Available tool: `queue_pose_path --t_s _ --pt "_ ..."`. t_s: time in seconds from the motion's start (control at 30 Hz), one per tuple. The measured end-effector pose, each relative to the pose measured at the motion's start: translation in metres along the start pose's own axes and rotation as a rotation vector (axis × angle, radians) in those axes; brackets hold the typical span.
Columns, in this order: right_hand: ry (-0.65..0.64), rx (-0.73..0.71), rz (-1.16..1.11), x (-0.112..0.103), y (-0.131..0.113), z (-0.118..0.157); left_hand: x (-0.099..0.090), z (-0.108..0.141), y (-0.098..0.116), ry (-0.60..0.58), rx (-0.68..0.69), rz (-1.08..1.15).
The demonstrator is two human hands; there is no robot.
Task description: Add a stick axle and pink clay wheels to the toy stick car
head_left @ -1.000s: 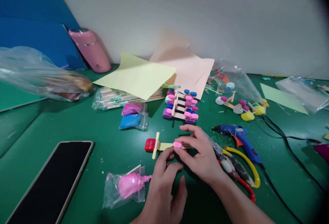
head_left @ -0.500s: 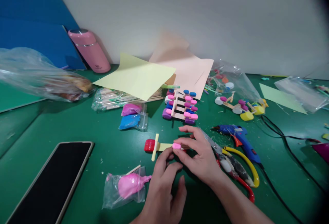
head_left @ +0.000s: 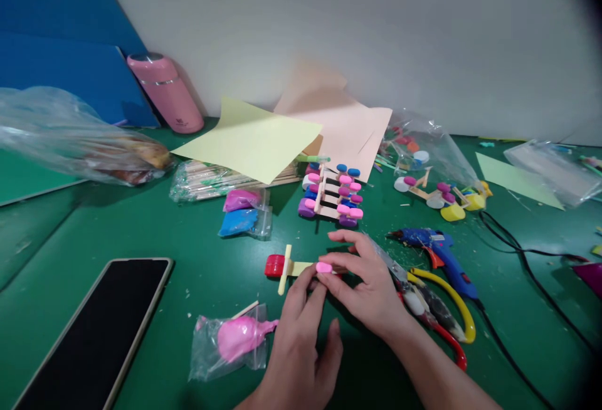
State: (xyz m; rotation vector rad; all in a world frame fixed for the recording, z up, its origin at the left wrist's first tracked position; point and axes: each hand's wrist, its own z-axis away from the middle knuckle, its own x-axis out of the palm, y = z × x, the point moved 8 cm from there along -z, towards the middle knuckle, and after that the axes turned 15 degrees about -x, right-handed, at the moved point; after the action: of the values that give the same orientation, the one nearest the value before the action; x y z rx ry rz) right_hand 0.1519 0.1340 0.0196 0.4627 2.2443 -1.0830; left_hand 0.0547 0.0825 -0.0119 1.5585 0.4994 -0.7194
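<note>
A small pink clay piece (head_left: 324,268) is pinched between the thumb and index finger of my right hand (head_left: 369,284); that hand's other fingers are stretched out above. Index and middle fingertips of my left hand (head_left: 298,341) meet at the piece's left side, bent, with the thumb apart below. Just behind the fingers lies a small craft-stick model (head_left: 301,268) with a pale crossbar (head_left: 285,269) and a red wheel-like end (head_left: 274,266); its right part is hidden by my hands. Left of my left hand is a clear bag of pink clay (head_left: 239,339).
Several stick models with coloured clay ends (head_left: 332,197) stand behind my hands. Pliers (head_left: 435,310) and a blue glue gun (head_left: 442,256) with its cord lie right. A phone (head_left: 94,335) lies left; bagged clay (head_left: 239,222), paper (head_left: 254,137) and a pink flask (head_left: 167,93) are farther back.
My left middle finger has moved up beside the index fingertip at the pink clay piece. My right hand keeps its pinch, nearly unmoved.
</note>
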Motion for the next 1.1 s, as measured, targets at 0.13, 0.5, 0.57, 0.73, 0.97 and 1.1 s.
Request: queue_pose_path --t_s 0.13,0.5,0.57,0.73,0.97,1.1 --pt "0.009 -0.016 0.015 -0.0008 -0.0015 -0.0015 0.0011 0.0000 -0.0008 -0.003 -0.007 -0.020" --pt "-0.011 -0.023 -0.016 0.0002 -0.0032 -0.0008 0.0034 0.0011 -0.0040 -0.033 -0.048 0.016" --pt "-0.027 -0.013 -0.027 0.0007 -0.0031 0.0000 0.0037 0.0005 -0.0047 -0.040 -0.054 0.030" --pt "-0.047 -0.008 -0.039 0.0017 -0.0029 0.0020 0.0033 0.0003 -0.0041 -0.035 -0.044 0.051" --pt "-0.007 -0.021 -0.085 0.0007 -0.0021 0.0038 0.0009 0.0009 -0.0021 -0.022 -0.037 0.044" --pt "0.042 -0.025 -0.091 -0.0040 -0.0029 0.0034 -0.0033 -0.0005 0.0009 -0.001 -0.031 0.064"
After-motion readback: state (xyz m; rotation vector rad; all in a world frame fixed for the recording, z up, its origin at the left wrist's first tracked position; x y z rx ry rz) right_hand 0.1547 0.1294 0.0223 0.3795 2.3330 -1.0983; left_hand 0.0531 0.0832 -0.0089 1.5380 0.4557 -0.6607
